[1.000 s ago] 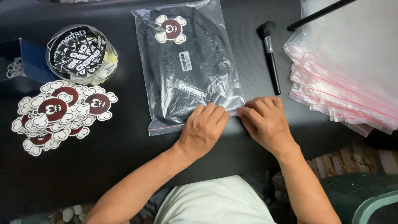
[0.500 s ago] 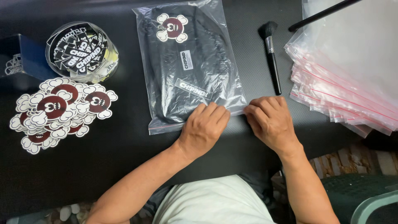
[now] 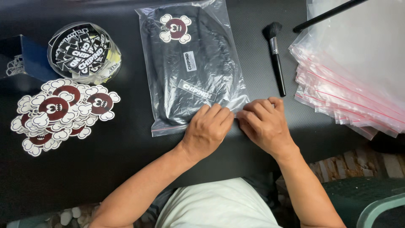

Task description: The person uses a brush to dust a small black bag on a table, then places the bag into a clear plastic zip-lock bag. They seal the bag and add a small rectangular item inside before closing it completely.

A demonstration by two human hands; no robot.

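Note:
A clear zip bag [image 3: 192,63] lies on the black table [image 3: 105,164], holding a folded black garment and a red-and-white skull sticker near its top. My left hand [image 3: 207,128] presses flat on the bag's near edge, fingers together on the red seal strip. Just right of it, my right hand [image 3: 265,123] pinches the bag's near right corner with curled fingers. The two hands almost touch.
A pile of skull stickers [image 3: 59,112] lies at left, with a round clear tub of black-and-white stickers [image 3: 83,51] and a dark blue box [image 3: 23,63] behind it. A black brush [image 3: 275,55] lies right of the bag. Empty zip bags [image 3: 354,80] are stacked at right.
Both hands stay on the bag's near edge. The right hand shifted slightly right along the seal, then back toward the left hand.

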